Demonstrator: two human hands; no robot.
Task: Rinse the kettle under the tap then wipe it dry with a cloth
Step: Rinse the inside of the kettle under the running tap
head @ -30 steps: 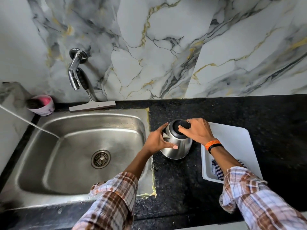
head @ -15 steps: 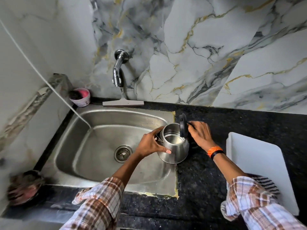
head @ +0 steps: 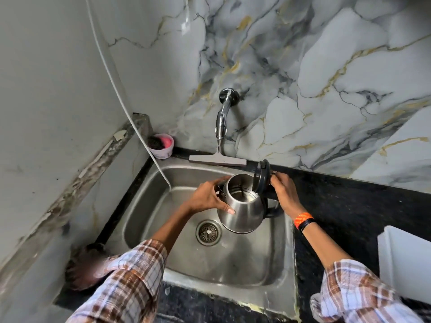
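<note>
A steel kettle (head: 245, 210) hangs above the right half of the steel sink (head: 233, 271), its black lid (head: 261, 176) standing open and upright. My left hand (head: 206, 198) wraps the kettle's left side near the spout. My right hand (head: 284, 194) holds the black handle side behind the lid. The chrome tap (head: 221, 120) sticks out of the marble wall, above and left of the kettle; no water runs from it. No cloth is in view.
A squeegee (head: 218, 160) lies on the sink's back rim. A pink cup (head: 162, 146) with a scrubber sits in the back left corner. A white tray (head: 405, 262) rests on the black counter (head: 349, 217) at right. A white cord (head: 130, 122) drops into the sink.
Both hands lifted the kettle off the counter and carried it left over the sink. The lid, shut a second ago, now stands open. My view swung left.
</note>
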